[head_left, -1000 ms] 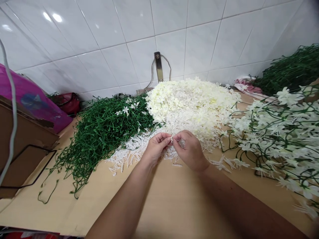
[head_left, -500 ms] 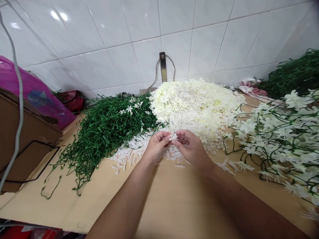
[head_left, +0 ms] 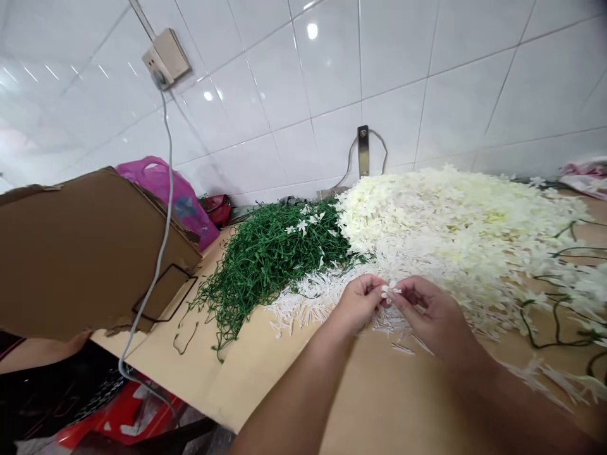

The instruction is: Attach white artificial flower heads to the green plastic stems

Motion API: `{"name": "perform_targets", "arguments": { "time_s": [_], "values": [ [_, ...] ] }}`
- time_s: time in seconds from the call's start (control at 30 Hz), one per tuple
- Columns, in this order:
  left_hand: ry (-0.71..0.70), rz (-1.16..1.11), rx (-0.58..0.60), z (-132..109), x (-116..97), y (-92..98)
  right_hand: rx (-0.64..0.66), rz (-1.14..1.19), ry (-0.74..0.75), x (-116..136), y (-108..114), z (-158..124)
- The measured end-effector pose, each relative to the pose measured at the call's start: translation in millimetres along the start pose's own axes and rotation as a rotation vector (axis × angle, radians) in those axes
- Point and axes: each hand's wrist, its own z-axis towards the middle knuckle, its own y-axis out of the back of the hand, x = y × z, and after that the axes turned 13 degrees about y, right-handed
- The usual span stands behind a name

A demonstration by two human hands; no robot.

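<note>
A small white artificial flower [head_left: 391, 291] is pinched between the fingertips of both hands, above the front of the piles. My left hand [head_left: 363, 302] is closed on its left side, and my right hand [head_left: 429, 309] grips it from the right. Beneath and around the fingers lie loose white stamens [head_left: 308, 296]. Behind them spreads a large heap of cream-white petals [head_left: 427, 202]. To the left sits a tangled pile of green plastic stems [head_left: 270, 249], with a few white blossoms on top. The fingers partly hide the flower's lower part.
A cardboard box [head_left: 80, 253] and a pink plastic bag [head_left: 156, 180] stand at the left. A grey cable [head_left: 165, 208] hangs from a wall socket [head_left: 167, 58]. Finished-looking flowers on green stems [head_left: 559, 309] lie at the right. Cardboard [head_left: 284, 360] covers the table.
The view has swung left, bringing the wall socket and more of the box into sight. Both hands still hold the small flower together over the same spot.
</note>
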Motion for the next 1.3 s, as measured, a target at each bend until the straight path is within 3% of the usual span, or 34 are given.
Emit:
{"name": "perform_targets", "arguments": {
  "time_s": [0.1,0.17,0.27,0.33,0.37,0.43,0.53,0.63,0.77,0.9,1.03,1.17,1.3],
  "values": [
    [-0.018,0.24,-0.055,-9.1,-15.6,4.0,0.001,-0.049,0.037,1.5,2.5,0.7],
    [-0.154,0.553,-0.206,-18.9,-33.8,18.1,0.008,-0.084,0.058,2.9,3.8,1.4],
    [-0.412,1.131,-0.634,-33.9,-62.3,57.9,0.017,-0.119,0.076,4.4,4.0,2.3],
    [-0.453,1.458,-0.838,-41.1,-75.4,89.4,0.026,-0.132,0.079,5.0,3.4,2.7],
    [-0.445,1.582,-0.916,-43.3,-79.6,104.1,0.034,-0.135,0.077,5.2,3.2,2.8],
    [-0.399,1.737,-0.94,-45.3,-84.9,128.0,0.044,-0.137,0.075,5.3,3.2,2.9],
    [-0.408,1.738,-0.933,-44.5,-93.5,148.0,0.037,-0.133,0.08,3.7,4.1,2.7],
    [-0.46,1.649,-0.994,-41.5,-113.7,155.4,0.02,-0.108,0.064,0.0,4.8,2.0],
    [-0.606,1.299,-1.121,-35.1,-154.7,158.1,0.014,-0.047,0.009,-5.5,3.5,1.1],
    [-0.683,0.748,-0.907,-32.8,-194.4,148.3,0.016,0.039,-0.029,-8.1,2.0,1.1],
    [-0.856,0.492,-0.841,-37.1,-224.1,129.1,0.016,0.154,-0.102,-8.0,2.5,2.2],
    [-0.934,0.443,-0.79,-32.0,-224.0,113.7,0.002,0.244,-0.173,-7.2,2.6,2.7],
    [-0.663,0.67,-0.678,-11.1,-198.4,106.7,-0.002,0.307,-0.153,-6.9,1.0,1.9]
  ]
}}
